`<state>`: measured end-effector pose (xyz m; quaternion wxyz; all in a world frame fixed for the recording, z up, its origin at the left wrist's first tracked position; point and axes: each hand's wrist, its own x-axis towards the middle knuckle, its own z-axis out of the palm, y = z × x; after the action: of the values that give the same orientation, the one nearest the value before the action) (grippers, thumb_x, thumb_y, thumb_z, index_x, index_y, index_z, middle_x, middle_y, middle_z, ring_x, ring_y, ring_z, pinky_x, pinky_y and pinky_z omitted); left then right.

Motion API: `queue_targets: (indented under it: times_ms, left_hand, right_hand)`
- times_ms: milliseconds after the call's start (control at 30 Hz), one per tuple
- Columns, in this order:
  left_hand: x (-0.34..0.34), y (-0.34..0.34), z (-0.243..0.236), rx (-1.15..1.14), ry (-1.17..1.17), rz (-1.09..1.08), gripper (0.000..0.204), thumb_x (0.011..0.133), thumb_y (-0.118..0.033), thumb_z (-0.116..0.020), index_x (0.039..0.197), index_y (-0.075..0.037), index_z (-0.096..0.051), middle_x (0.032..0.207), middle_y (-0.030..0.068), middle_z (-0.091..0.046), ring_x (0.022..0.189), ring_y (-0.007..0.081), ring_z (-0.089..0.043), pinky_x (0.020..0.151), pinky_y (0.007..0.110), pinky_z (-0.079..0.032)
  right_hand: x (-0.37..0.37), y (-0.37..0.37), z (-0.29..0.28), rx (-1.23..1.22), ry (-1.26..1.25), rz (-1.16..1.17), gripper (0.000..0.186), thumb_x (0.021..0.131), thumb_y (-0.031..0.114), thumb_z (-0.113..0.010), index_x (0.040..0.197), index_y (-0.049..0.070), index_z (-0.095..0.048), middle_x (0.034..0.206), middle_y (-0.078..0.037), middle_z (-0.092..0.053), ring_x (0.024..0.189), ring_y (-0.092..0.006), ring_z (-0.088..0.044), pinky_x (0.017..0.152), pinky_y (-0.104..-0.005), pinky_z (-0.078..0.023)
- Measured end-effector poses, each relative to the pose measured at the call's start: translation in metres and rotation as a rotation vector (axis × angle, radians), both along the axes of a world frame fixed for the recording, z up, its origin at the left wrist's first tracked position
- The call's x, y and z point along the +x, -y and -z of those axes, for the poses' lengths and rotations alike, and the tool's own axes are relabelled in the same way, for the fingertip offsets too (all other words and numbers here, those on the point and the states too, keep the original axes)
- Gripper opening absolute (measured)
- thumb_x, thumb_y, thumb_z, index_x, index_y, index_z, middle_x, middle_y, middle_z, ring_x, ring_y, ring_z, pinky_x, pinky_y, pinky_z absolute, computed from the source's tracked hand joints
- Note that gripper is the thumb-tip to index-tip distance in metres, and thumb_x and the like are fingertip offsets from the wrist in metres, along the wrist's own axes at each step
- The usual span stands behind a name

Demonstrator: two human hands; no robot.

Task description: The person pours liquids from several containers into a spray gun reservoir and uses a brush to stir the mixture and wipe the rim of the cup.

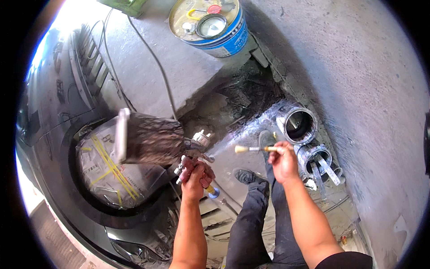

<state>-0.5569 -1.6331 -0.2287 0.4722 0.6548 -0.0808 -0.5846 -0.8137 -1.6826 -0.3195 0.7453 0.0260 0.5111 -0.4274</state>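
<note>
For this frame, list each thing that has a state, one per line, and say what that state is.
spray gun: held in the left hand, nozzle pointing toward the brush
brush: held in the right hand, bristles toward the spray gun's nozzle
large blue-sided drum: upright, lid on
open tin: upright, no lid, dark inside
second tin: open, sticks standing in it
car wheel: covered with masking paper

The scene is seen by 1 camera only, worn on the head and aimed steeply down. Both forearms are brought in from the lower edge, close beneath the lens. The concrete floor (358, 67) is bent toward the rim, and the corners are cut off in black.
</note>
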Motion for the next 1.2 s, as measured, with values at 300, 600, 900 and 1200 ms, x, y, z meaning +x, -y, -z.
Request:
queue_targets:
  times_ms: [300,600,900,1200]
  left_hand:
    - [-0.017,-0.077,0.157,0.216,0.378,0.069,0.05,0.093,-0.012,-0.053,0.138,-0.012,-0.031,0.1,0.0024,-0.053,0.061,0.0104,-0.055,0.05,0.024,-0.047]
    - [-0.044,-0.095,0.191,0.313,0.436,0.107,0.03,0.084,-0.008,-0.055,0.113,-0.006,-0.044,0.084,0.0082,-0.057,0.051,0.0166,-0.054,0.046,0.03,-0.044]
    - [-0.078,-0.114,0.178,0.155,0.677,0.165,0.045,0.08,-0.003,-0.056,0.122,-0.001,-0.039,0.11,0.0167,-0.053,0.076,0.026,-0.064,0.062,0.033,-0.053]
    - [-0.138,-0.148,0.116,-0.271,1.101,0.592,0.026,0.075,-0.002,-0.063,0.097,-0.001,-0.049,0.088,0.0165,-0.048,0.081,0.0378,-0.048,0.071,0.044,-0.041]
  right_hand:
    - [-0.025,-0.146,0.019,0.269,-0.134,-0.098,0.01,0.084,0.012,-0.053,0.093,0.006,-0.054,0.07,-0.005,-0.057,0.058,-0.0139,-0.054,0.052,-0.0283,-0.045]
    - [-0.05,-0.22,0.006,0.329,-0.148,0.023,0.005,0.085,0.009,-0.056,0.088,0.006,-0.058,0.068,-0.006,-0.06,0.053,-0.0109,-0.053,0.049,-0.0249,-0.043]
    - [-0.083,-0.254,0.01,0.336,-0.158,0.001,0.008,0.085,0.011,-0.057,0.09,0.005,-0.058,0.068,-0.006,-0.06,0.053,-0.0122,-0.053,0.049,-0.0265,-0.043]
    - [-0.13,-0.293,0.003,0.358,-0.131,0.05,0.009,0.085,0.013,-0.057,0.091,0.006,-0.056,0.068,-0.006,-0.059,0.054,-0.0118,-0.053,0.049,-0.0262,-0.043]
